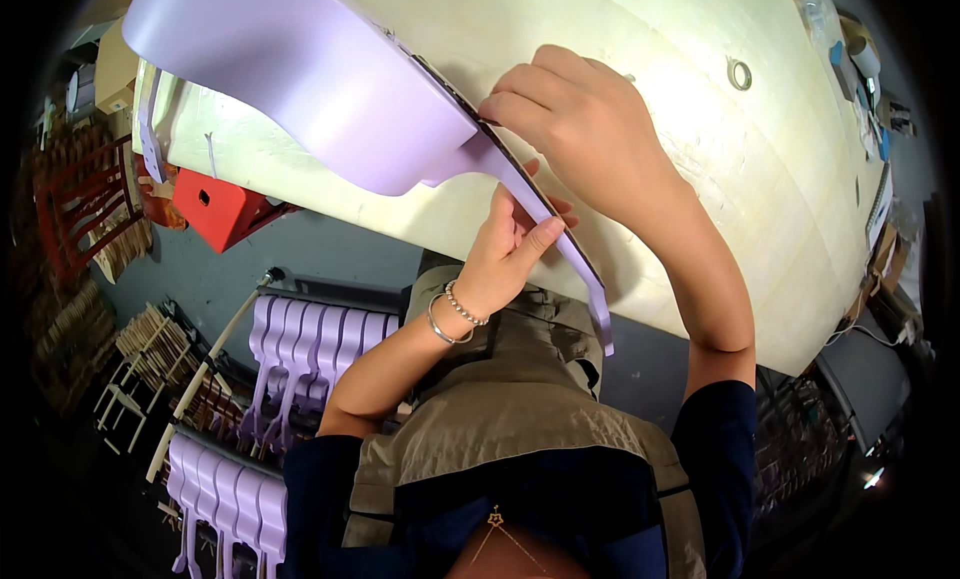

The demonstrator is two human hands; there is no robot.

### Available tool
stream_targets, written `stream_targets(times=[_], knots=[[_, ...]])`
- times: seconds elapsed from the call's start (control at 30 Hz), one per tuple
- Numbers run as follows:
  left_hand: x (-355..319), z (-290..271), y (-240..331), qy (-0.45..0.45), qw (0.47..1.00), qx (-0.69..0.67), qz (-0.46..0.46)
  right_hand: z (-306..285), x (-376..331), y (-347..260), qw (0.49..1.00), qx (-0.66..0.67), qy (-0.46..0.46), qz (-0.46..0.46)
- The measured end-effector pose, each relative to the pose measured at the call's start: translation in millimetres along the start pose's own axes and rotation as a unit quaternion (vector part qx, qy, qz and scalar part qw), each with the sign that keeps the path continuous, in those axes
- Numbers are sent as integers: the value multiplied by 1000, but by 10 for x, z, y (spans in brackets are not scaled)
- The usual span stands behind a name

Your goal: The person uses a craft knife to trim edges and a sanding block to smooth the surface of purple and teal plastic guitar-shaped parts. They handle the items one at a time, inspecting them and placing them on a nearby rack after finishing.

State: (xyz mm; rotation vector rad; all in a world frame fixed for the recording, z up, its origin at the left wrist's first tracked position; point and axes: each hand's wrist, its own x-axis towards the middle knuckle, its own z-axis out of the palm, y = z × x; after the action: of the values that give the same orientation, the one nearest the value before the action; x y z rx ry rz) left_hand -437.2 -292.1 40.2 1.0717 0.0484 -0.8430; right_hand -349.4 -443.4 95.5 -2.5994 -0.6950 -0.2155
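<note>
A lavender guitar [300,69] rests on its edge on the pale table, its body at the upper left. Its neck slants down toward me, with the dark fretboard facing right. My left hand [512,237] is closed round the neck, thumb on the near side and fingertips showing past the fretboard. Beads and a bangle circle that wrist. Higher up, my right hand [575,104] has its fingers curled and pinched against the fretboard near where neck meets body. Whatever those fingertips hold, if anything, is hidden.
A small roll of tape [739,74] lies on the pale table [780,209]. Racks of lavender guitars [320,344] stand at the lower left. Beyond them are a red stool [218,209] and wooden parts [150,349]. Assorted items line the table's right edge.
</note>
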Motion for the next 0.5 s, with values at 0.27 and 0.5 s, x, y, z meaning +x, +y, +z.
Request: stream_targets(times=[0.27, 0.5], knots=[[-14, 15, 51, 9, 1000, 22, -5, 25, 37, -16, 999, -39, 14, -33], [-26, -2, 68, 1, 999, 53, 6, 2, 26, -43, 998, -56, -2, -32]])
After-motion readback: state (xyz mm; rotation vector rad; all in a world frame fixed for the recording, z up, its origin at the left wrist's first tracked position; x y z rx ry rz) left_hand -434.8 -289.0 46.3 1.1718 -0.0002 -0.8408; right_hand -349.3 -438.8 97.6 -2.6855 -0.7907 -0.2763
